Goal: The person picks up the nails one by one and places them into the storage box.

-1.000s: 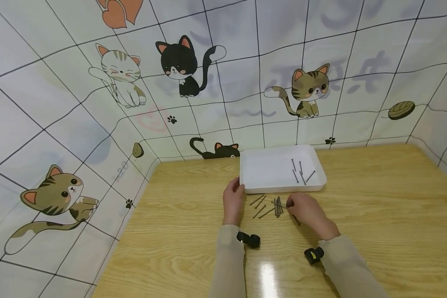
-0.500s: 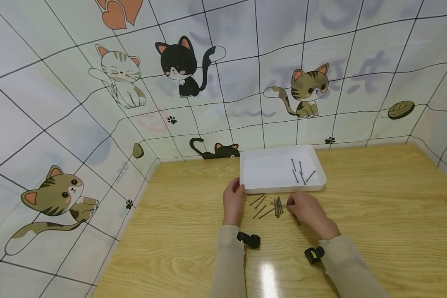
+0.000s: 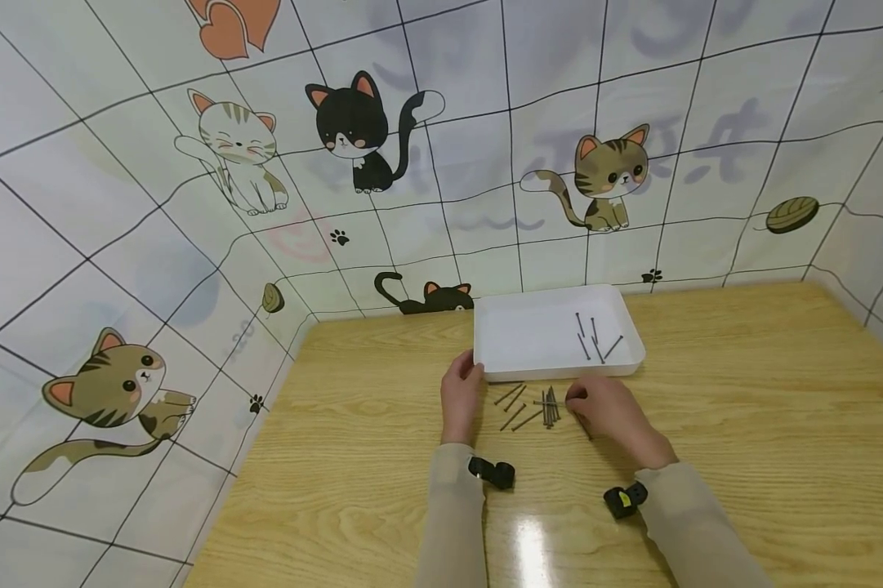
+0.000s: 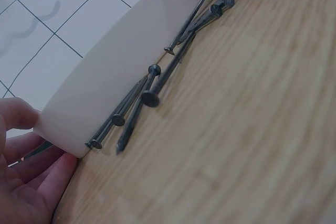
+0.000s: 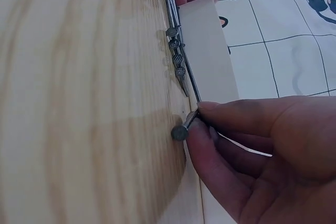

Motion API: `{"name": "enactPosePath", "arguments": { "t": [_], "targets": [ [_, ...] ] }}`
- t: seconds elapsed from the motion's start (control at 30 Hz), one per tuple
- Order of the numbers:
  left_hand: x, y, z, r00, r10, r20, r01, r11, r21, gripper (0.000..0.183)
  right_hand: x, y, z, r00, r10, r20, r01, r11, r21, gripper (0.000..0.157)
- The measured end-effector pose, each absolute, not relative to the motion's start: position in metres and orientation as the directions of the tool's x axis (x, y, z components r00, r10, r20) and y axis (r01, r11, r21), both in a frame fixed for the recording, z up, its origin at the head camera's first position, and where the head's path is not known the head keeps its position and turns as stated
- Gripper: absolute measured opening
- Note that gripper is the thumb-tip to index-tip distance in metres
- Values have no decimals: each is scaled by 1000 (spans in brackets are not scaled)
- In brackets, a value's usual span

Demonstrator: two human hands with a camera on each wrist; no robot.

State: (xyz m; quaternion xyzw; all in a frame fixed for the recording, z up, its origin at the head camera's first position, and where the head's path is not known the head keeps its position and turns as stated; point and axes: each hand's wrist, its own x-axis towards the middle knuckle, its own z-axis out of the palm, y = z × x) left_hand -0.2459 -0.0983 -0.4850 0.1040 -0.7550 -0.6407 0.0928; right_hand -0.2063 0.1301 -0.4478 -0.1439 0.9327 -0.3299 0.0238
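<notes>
My left hand [image 3: 461,396] grips the front left corner of a white tray [image 3: 518,335], its fingers on the tray's wall in the left wrist view. My right hand [image 3: 610,412] pinches a nail [image 5: 190,77] between thumb and forefinger, just in front of the tray. That nail points left, across a bunch of nails [image 3: 550,415] lying side by side on the table. Another nail [image 5: 180,132] shows its head beneath the right fingertips; its far end is hidden by them. Several loose nails [image 4: 126,108] lie between the two hands, along the tray's front wall.
Inside the tray, several nails [image 3: 595,330] lie toward the right. The tray stands at the back of a wooden table [image 3: 353,457], near a wall covering [image 3: 478,163] printed with cats. Black wrist cameras [image 3: 491,473] sit at both sleeves.
My right hand shifts very slightly, and the pinched nail edges a little left and levels out over the bunch. The left hand and the tray stay put.
</notes>
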Motion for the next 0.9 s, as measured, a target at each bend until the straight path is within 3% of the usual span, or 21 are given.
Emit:
{"name": "enactPosePath", "arguments": {
  "t": [0.27,0.57,0.9],
  "targets": [
    [-246,-97,-485,-964,-265,11,-28,145,989,35,-206,131,-449,-955,-295,31,-253,756,-603,15],
    [-246,-97,-482,-964,-265,36,-8,165,986,36,-195,127,-436,-936,-347,-60,-265,805,-532,33],
    [-247,-99,-486,-965,-258,51,6,171,985,36,-185,130,-429,-952,-293,-84,-240,891,-385,9]
  ]
}}
